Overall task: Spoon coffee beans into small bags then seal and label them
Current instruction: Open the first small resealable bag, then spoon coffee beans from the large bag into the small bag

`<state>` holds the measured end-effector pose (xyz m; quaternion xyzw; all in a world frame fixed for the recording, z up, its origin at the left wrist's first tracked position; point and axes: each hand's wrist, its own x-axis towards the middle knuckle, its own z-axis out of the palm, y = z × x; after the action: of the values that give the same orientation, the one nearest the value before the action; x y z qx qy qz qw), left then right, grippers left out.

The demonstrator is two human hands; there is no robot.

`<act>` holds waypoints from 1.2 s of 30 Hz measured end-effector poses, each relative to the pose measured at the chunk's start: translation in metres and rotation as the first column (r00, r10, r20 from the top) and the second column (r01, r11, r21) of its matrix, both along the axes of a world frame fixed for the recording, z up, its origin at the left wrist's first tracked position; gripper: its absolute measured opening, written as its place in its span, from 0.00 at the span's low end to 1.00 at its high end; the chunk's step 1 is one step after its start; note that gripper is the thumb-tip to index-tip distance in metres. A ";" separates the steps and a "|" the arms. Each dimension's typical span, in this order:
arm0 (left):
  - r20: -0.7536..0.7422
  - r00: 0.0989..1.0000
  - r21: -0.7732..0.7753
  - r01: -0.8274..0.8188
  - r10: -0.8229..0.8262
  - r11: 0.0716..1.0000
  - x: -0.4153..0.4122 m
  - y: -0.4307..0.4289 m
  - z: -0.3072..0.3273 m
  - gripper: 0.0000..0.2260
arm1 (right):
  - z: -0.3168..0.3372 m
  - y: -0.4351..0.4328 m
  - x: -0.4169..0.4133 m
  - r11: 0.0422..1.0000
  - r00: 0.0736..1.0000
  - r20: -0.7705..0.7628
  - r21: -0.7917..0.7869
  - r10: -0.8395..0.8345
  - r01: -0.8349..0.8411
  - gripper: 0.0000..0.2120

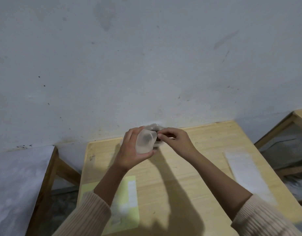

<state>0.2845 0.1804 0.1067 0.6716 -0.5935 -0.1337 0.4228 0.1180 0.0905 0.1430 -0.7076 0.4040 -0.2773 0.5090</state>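
Note:
My left hand grips a small clear plastic bag and holds it above the far part of the wooden table. My right hand pinches the bag's top right edge with its fingertips. Behind the bag lies a larger clear bag or container with dark coffee beans in it, mostly hidden by my hands. No spoon can be made out.
A yellow sheet with white label stickers lies near the table's front left, under my left forearm. A stack of clear empty bags lies on the right side. A white-topped table stands left, another wooden table right.

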 end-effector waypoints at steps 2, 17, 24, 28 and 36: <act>0.033 0.999 -0.005 -0.034 0.035 0.999 0.004 -0.001 -0.007 0.37 | -0.022 -0.021 -0.013 0.998 0.997 -0.049 -0.023 -0.054 0.053 0.04; 0.042 0.954 0.089 -0.300 0.298 0.950 -0.012 -0.029 -0.045 0.41 | -0.152 -0.096 -0.057 0.973 0.858 -0.459 -0.109 -0.229 0.202 0.07; 0.040 0.953 0.086 -0.303 0.301 0.949 -0.010 -0.029 -0.049 0.41 | -0.156 -0.086 -0.054 0.968 0.836 -0.488 -0.117 -0.250 0.221 0.12; 0.087 0.960 0.057 -0.273 0.268 0.960 -0.002 -0.030 -0.046 0.39 | -0.145 -0.072 -0.061 0.930 0.857 -0.364 -0.110 -0.365 0.350 0.11; 0.118 0.954 0.090 -0.287 0.276 0.954 0.010 -0.028 -0.052 0.41 | -0.109 -0.049 -0.053 0.947 0.943 -0.090 -0.032 -0.321 0.320 0.07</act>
<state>0.2943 0.1527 0.0548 0.7769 -0.5049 -0.0682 0.3699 0.0652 0.0415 0.0338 -0.6490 0.5350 -0.3261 0.4315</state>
